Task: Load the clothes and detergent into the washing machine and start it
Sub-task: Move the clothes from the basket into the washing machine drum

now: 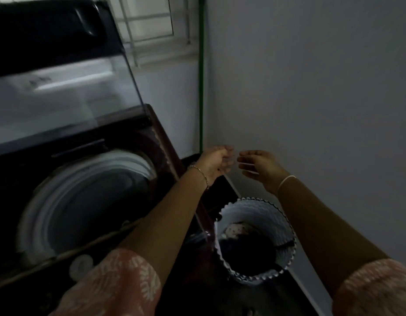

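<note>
Two hands, the left (217,163) and the right (259,166), hovered loosely open and empty above one round, scallop-rimmed white basket (287,221) of dark clothes (250,247), beside the open-lidded washing machine (67,201) with its circular drum.

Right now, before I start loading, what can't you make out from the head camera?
- Drum: head view, motion blur and dim light; whether anything lies inside is unclear.
- Control panel: head view, blurred, partly behind the left sleeve; buttons unreadable.
- Clothes in the basket: head view, in deep shadow; how many is unclear.
- Detergent: none in view.
</note>
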Demonstrator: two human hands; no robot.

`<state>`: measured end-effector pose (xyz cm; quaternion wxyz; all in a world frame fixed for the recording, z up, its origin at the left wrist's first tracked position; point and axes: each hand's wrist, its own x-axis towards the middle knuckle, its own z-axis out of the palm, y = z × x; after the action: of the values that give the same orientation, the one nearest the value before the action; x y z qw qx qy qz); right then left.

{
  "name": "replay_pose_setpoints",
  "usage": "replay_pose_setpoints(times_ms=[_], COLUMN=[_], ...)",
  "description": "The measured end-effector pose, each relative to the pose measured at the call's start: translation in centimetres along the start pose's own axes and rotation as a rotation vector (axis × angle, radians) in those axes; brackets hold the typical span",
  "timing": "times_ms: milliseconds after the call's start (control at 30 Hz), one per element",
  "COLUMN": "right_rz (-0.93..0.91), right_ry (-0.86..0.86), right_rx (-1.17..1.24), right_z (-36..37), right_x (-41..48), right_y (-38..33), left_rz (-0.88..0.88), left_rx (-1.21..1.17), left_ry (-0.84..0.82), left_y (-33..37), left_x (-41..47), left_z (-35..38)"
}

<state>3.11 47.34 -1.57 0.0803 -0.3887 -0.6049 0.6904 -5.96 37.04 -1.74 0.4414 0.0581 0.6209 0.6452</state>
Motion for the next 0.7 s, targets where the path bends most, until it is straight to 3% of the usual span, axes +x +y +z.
replay_pose_setpoints(times_ms=[133, 300, 567, 700], right_rz=[0.087, 0.24, 0.43, 0.389], right_ry=[-0.039, 0.003, -0.016, 0.098], right_rx=[-0.021, -0.047, -0.235, -0.267], right_z=[-4.7, -9.8, -13.3, -13.1], right_x=[2.8, 6.3, 9.3, 13.0], right_y=[4.4, 12.2, 26.2, 33.5], left_rz=[-0.131, -0.229, -0.431, -0.495], left_rx=[0.002, -0.158, -0.161, -0.156], left_ry=[0.057, 0.161, 0.345, 0.39], left_y=[-4.4, -10.5, -22.1, -28.1], left_x=[3.2, 6.2, 9.3, 12.2], left_z=[4.0, 6.4, 5.5, 4.0])
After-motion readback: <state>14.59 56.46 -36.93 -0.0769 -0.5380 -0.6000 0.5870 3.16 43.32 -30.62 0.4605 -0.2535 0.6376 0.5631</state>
